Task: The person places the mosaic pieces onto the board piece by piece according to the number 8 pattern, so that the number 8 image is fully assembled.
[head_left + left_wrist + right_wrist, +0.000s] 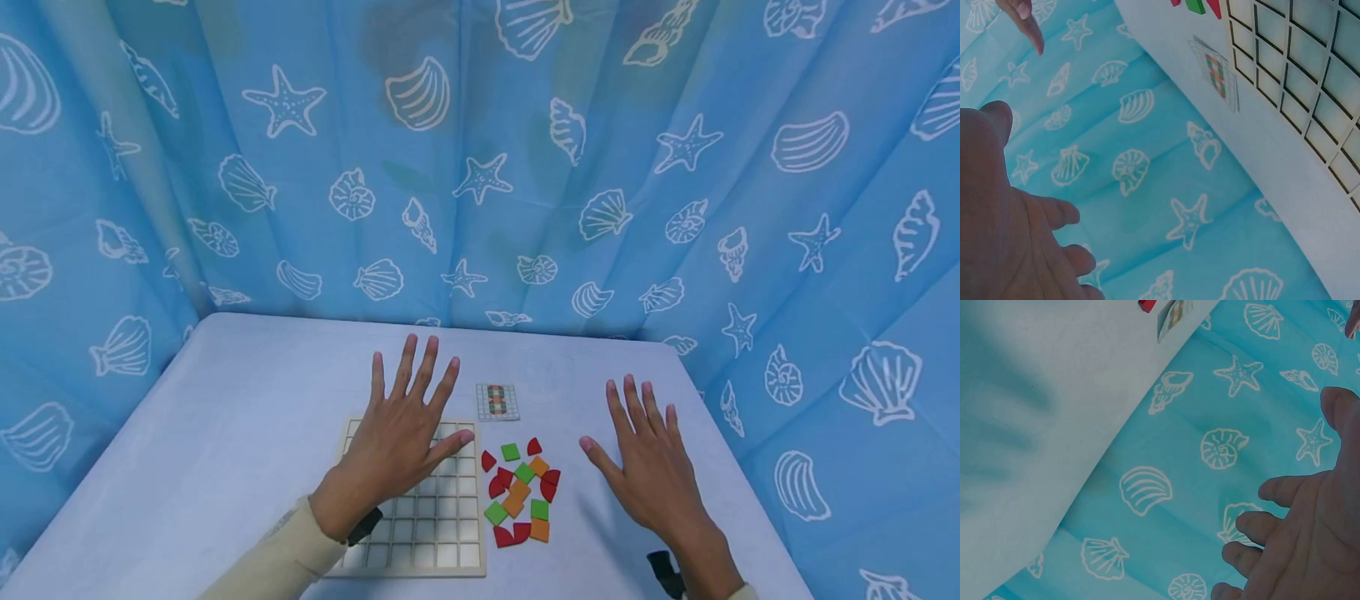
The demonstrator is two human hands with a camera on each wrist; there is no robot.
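Observation:
My left hand (401, 433) is held over the gridded wooden board (408, 573), fingers spread and nothing in them; it hides part of the board's upper left. To the right of the loose pieces, my right hand (651, 467) hovers above the table with its fingers extended, also holding nothing. Between the hands lie several flat coloured pieces: red quarter-rounds (504, 537), green squares (496, 512) and orange squares (539, 530). Behind them is a small pattern card (497, 402) showing a red, orange and green design on a grid.
A white cloth covers the table (255, 400). Blue curtains (480, 225) printed with white shells and starfish hang along its back and sides. Dark straps (365, 527) with wrist cameras sit on both wrists.

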